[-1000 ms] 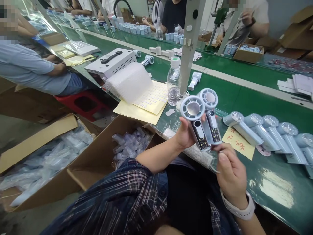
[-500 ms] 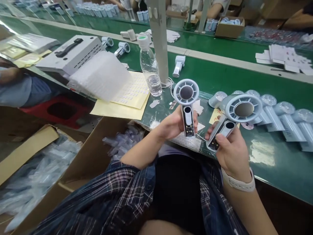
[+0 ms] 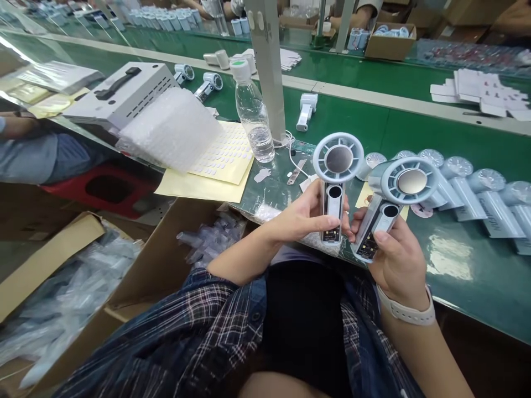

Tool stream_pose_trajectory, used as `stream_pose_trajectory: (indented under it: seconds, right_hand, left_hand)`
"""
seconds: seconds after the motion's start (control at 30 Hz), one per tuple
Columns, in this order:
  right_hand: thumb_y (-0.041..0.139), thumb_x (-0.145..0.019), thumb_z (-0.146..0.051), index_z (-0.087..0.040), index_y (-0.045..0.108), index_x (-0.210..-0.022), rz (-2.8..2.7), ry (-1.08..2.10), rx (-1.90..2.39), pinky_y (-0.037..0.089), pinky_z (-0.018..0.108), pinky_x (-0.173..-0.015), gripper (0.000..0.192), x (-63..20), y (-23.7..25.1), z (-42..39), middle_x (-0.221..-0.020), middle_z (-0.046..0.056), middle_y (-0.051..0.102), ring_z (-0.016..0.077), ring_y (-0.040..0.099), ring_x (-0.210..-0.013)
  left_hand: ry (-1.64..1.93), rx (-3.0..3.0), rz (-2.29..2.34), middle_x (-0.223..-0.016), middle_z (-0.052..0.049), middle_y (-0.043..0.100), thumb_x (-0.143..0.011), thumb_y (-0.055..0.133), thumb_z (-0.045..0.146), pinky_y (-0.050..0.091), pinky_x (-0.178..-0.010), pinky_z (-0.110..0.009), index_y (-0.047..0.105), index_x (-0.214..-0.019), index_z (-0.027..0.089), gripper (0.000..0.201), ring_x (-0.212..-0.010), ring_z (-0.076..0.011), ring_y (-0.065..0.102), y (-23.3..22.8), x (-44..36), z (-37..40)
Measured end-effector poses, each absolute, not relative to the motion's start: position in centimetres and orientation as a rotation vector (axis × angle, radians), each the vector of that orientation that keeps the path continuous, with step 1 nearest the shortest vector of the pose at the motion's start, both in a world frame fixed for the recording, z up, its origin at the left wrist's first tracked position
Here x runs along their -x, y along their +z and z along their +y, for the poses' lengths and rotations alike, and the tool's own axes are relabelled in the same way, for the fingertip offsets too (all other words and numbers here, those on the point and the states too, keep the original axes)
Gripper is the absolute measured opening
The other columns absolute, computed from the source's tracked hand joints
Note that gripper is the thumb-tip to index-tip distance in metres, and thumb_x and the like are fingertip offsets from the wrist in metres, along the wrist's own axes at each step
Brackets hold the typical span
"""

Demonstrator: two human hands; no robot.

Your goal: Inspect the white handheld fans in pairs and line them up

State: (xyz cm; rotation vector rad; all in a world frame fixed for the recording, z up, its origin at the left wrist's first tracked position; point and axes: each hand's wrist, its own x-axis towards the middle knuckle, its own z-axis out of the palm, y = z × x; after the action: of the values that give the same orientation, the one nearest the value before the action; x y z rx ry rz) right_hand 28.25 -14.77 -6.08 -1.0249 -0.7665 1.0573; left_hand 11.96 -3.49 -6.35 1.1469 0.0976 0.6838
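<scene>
My left hand is closed round the handle of a light-blue handheld fan, its thumb lying across the lower front. My right hand grips a second handheld fan, thumb on the side of its handle. Both fans are upright, leaning slightly, with round spoked heads on top and dark circuit boards showing at the lower handles. The two handles are close together, and the left fingertips come near the right fan. Behind the right fan lies a row of light-blue fans on the green bench.
A water bottle stands by a metal post. Left of it are yellow sticker sheets, bubble wrap and a grey box with handle. A cardboard carton holds clear plastic parts. One fan lies further back.
The left fan has moved right, closer to the right fan. My left thumb now lies across its front. The right fan's head has turned a little.
</scene>
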Motion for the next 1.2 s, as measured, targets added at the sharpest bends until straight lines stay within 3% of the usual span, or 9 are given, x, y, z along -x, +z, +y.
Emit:
stream_pose_trajectory:
  seconds: [0.27,0.43,0.67,0.93,1.07,1.2]
  right_hand:
    - [0.085,-0.083,-0.040,-0.025,0.074,-0.110,-0.753,1.063,1.021,0.059,0.035,-0.065,0.033,-28.1,-5.9,-15.0,-0.101,0.005,0.073,0.0194,0.066,-0.074]
    - [0.086,-0.083,-0.037,-0.025,0.075,-0.108,-0.768,1.043,1.025,0.058,0.033,-0.064,0.029,-28.1,-5.9,-15.0,-0.104,0.006,0.073,0.0200,0.067,-0.081]
    - [0.077,-0.087,-0.042,-0.025,0.071,-0.114,-0.737,1.051,1.067,0.055,0.032,-0.056,0.032,-28.1,-6.5,-14.7,-0.094,0.004,0.072,0.0197,0.065,-0.071]
    - [0.080,-0.085,-0.042,-0.024,0.074,-0.106,-0.724,1.034,1.078,0.056,0.030,-0.053,0.028,-28.0,-6.3,-14.6,-0.093,0.005,0.073,0.0186,0.065,-0.068]
    - [0.076,-0.087,-0.039,-0.024,0.073,-0.106,-0.690,1.048,1.085,0.058,0.032,-0.058,0.025,-28.2,-6.4,-14.3,-0.096,0.005,0.072,0.0186,0.066,-0.072]
    - [0.077,-0.085,-0.037,-0.024,0.074,-0.110,-0.628,1.047,1.097,0.058,0.032,-0.058,0.029,-28.4,-6.4,-14.4,-0.095,0.005,0.073,0.0194,0.067,-0.073]
  left_hand:
    - [0.667,-1.101,0.121,-0.099,-0.001,0.063,-0.085,0.083,0.043,0.060,-0.078,-0.039,0.050,-0.110,0.023,0.046,-0.078,-0.0179,0.070,-6.3,-12.0,-3.6]
    - [0.693,-1.122,0.141,-0.104,-0.001,0.061,-0.082,0.085,0.041,0.059,-0.076,-0.037,0.048,-0.110,0.023,0.049,-0.077,-0.0159,0.069,-6.3,-12.0,-3.4]
    - [0.798,-1.081,0.232,-0.094,0.003,0.058,-0.084,0.080,0.048,0.060,-0.069,-0.034,0.044,-0.108,0.023,0.050,-0.069,-0.0130,0.065,-7.6,-12.9,-3.0]
    - [0.754,-1.190,0.193,-0.088,0.002,0.062,-0.085,0.081,0.045,0.061,-0.071,-0.034,0.045,-0.112,0.022,0.051,-0.071,-0.0144,0.066,-6.9,-12.3,-2.6]
    - [0.750,-1.151,0.191,-0.097,0.002,0.060,-0.086,0.080,0.047,0.063,-0.079,-0.038,0.047,-0.112,0.022,0.049,-0.075,-0.0141,0.068,-7.5,-12.5,-2.7]
    - [0.744,-1.115,0.170,-0.098,0.002,0.058,-0.087,0.080,0.045,0.062,-0.076,-0.037,0.047,-0.114,0.022,0.049,-0.076,-0.0145,0.068,-7.8,-12.6,-2.8]
